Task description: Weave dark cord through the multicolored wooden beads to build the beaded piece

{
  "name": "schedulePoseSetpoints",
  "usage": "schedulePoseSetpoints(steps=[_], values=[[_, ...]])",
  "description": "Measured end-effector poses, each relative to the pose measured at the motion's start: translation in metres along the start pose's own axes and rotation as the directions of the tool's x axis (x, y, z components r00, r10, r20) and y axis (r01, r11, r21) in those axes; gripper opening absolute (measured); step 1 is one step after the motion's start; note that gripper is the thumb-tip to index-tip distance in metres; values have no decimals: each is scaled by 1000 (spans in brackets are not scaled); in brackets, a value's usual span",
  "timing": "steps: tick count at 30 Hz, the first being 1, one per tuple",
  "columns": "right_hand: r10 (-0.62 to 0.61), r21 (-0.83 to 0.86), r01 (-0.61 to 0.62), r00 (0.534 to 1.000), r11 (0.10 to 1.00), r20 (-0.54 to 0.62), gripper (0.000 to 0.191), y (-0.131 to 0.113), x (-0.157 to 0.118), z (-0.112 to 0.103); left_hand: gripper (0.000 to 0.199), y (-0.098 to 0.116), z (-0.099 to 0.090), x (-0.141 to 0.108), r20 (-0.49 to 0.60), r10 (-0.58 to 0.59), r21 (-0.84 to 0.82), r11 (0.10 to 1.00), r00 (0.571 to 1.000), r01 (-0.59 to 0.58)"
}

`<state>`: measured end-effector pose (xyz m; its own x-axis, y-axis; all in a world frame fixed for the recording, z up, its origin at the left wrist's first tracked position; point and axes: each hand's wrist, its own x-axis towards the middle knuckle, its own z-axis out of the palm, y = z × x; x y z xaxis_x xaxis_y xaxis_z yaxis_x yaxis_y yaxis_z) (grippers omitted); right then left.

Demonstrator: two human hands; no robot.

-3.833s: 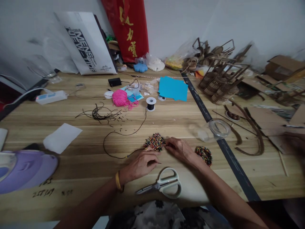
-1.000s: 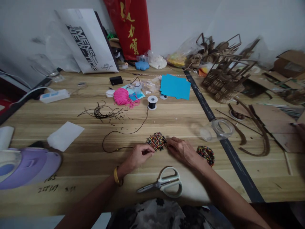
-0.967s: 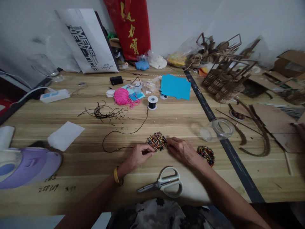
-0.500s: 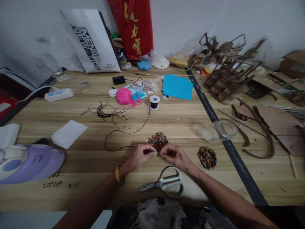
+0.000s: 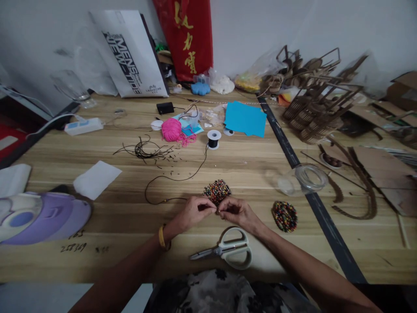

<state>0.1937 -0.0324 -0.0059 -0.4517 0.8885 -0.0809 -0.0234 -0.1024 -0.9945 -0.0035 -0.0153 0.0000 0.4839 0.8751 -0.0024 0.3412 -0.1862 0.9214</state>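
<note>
My left hand (image 5: 196,213) pinches the black cord (image 5: 177,179), which runs from a white spool (image 5: 213,140) in a loop on the table. A small bead or two sits on the cord left of that hand. Close beside it, my right hand (image 5: 237,213) is closed at the fingertips on what looks like a small bead. Just beyond both hands lies a pile of multicoloured beads (image 5: 217,190). Scissors (image 5: 224,250) with pale handles rest near my wrists. To the right is a coiled bunch of beads (image 5: 284,216).
Pink yarn (image 5: 171,129), blue sheets (image 5: 246,118) and cut black cords (image 5: 143,149) lie farther back. At the left are a purple cap (image 5: 48,217) and white paper (image 5: 97,179). A clear tape roll (image 5: 311,177) and brown baskets (image 5: 312,113) stand right.
The view has shifted slightly. My fingertips have come closer together, and a small bead now shows at my right fingertips.
</note>
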Motion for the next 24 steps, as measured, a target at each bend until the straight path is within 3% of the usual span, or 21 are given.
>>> schedulePoseSetpoints(steps=[8,24], values=[[98,89,-100,995,991,17,29,-2,1,-4,14,2,1,-1,4,7,36,999,1000,-7],[100,101,-104,994,989,42,28,-2,3,-9,13,8,-1,-3,37,-8,42,999,999,6]])
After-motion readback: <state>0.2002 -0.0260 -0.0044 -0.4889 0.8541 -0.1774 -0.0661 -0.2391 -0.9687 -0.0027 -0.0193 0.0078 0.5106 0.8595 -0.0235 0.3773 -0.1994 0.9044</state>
